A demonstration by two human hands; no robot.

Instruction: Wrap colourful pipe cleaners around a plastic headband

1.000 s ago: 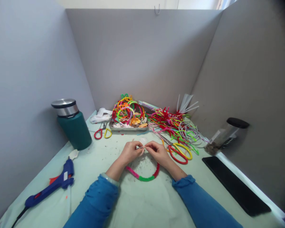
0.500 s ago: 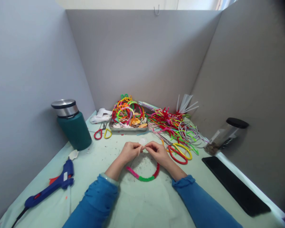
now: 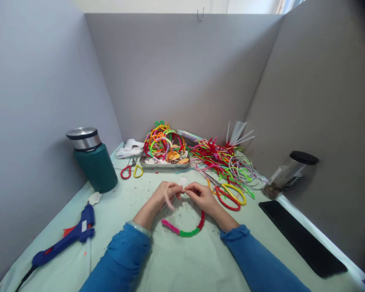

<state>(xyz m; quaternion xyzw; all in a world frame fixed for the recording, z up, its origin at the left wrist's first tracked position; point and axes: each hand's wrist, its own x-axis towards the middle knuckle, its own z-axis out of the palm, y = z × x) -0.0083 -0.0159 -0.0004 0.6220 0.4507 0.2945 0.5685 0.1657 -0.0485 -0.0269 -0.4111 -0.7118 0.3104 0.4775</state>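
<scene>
- Fuzzy pipe-cleaner hoop point(image 3: 184, 229) (pink, green, red sections) is the piece in hand, curving toward the person on the pale green table point(image 3: 182, 263), its two ends coming up between the hands.
- Left hand point(image 3: 164, 194) pinches the hoop's top with thumb and first fingers closed; one finger sticks out downward, loose. What's in the pinch is too tiny to name.
- Right hand point(image 3: 202, 195) is closed the same way, fingertips touching the left hand's at the join.
- My take on doing this bit well: keep both pinches right at the join, twist tight with small turns, and let the hoop rest on the table so it doesn't warp.
- Around it: metal tray point(image 3: 164, 164) piled with finished loops, a loose heap of pipe cleaners point(image 3: 222, 160) just right of it, red and yellow scissors point(image 3: 229, 196) near the right wrist, a smaller pair point(image 3: 131, 171) by the tray.
- Blue glue gun point(image 3: 65, 239) sits well off left, green flask point(image 3: 93, 160) behind it.
- Writing: the glue gun has a small white label, but it's unreadable. No brand visible anywhere.
</scene>
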